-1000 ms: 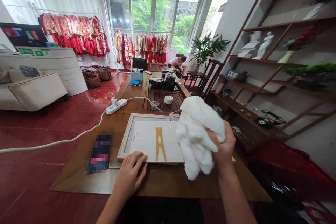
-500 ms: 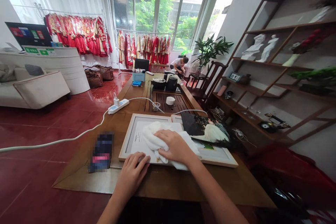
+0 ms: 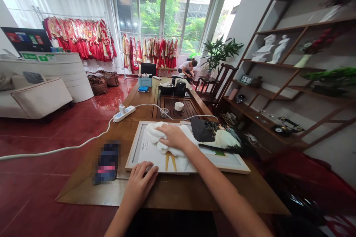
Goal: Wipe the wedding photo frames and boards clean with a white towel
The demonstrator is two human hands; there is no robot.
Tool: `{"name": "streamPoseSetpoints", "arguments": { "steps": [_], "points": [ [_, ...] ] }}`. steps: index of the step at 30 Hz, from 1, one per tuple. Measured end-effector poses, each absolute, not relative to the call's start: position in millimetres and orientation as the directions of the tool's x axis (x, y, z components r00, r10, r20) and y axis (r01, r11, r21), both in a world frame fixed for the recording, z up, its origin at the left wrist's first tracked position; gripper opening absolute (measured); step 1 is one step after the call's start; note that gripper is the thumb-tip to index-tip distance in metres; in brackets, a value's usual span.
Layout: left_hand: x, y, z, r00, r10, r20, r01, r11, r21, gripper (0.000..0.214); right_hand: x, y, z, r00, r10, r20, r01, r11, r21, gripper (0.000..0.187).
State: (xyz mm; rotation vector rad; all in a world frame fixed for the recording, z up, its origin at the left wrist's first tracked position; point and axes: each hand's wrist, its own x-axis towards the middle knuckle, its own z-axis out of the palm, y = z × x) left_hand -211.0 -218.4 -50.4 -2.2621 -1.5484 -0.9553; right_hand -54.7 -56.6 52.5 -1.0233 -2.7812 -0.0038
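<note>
A bunched white cloth [image 3: 152, 133] lies on a white sheet with small dark print, and my right hand [image 3: 172, 136] is closed over it, pressing it down. Under them is a pale wooden picture frame [image 3: 134, 144]. Two tan, leg-like strips [image 3: 170, 162] show on the sheet below the cloth. My left hand [image 3: 144, 176] rests at the frame's near left edge, fingers stretched out and holding nothing. To the right, a dark picture with a white bird [image 3: 222, 139] lies partly over a second frame [image 3: 236, 163].
A white power strip [image 3: 124, 113] with a cable sits left of the frames. Beyond them are a tea tray [image 3: 191, 109] with a white cup [image 3: 178, 106] and a black kettle [image 3: 180, 87]. A blurred dark item [image 3: 107, 162] lies at left. Another person [image 3: 188, 68] bends down far back.
My right hand and the cloth have slid away from me and to the left, uncovering the tan strips. My left hand stays at the frame's edge.
</note>
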Motion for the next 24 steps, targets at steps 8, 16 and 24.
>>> {"name": "streamPoseSetpoints", "arguments": {
  "steps": [8, 16, 24],
  "points": [
    [-211.9, -218.5, -53.1, 0.225, 0.752, 0.619, 0.897, -0.408, 0.170, 0.023, -63.7, -77.0, 51.9, -0.846, 0.515, 0.141, 0.501, 0.857, -0.123, 0.048],
    [-211.1, -218.5, -51.6, 0.225, 0.756, 0.614, 0.898, -0.406, 0.171, 0.023, -46.5, -83.5, 61.8, -0.857, 0.501, 0.117, 0.495, 0.865, -0.079, 0.045],
    [-208.9, -220.6, -42.1, 0.217, 0.793, 0.569, 0.892, -0.397, 0.214, 0.021, 7.3, -65.7, 69.9, -0.682, 0.683, 0.261, 0.671, 0.726, -0.149, 0.047]
  ]
}}
